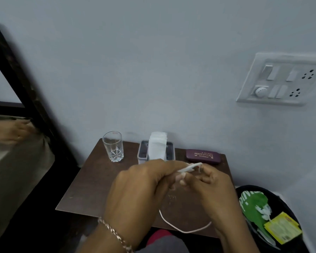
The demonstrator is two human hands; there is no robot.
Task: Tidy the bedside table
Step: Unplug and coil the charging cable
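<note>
- Bedside table (91, 179): dark wood top, set against the wall. It is the landmark for every entry below.
- Bin (281, 201): black, just beside the table's right edge and lower down, with green and yellow wrappers inside.
- Left hand (135, 194): above the table's centre, fingers curled, pinching the near end of a bunched white cable (189, 168).
- Right hand (213, 183): above the table's right half, fingers curled round the other end of the bunch (fingertips are blurred, so the grip is a judgement).
- Tissue holder (156, 149): at the table's back edge, centre, upright.
- Spectacle case (203, 156): at the table's back right, lying flat with its long side along the wall.
- Glass (113, 147): at the table's back left, upright, apparently empty.
- Cable, key relation:
  - The gathered strands run left to right between the two hands and rise slightly toward the right.
  - The slack hangs below them as one open loop over the table's front edge.
  - The slack leaves the bunch on the left-hand side, so the right hand seems better placed to draw the next turn.
  - Judgement: winding is part done and one loop remains to be taken up.
</note>
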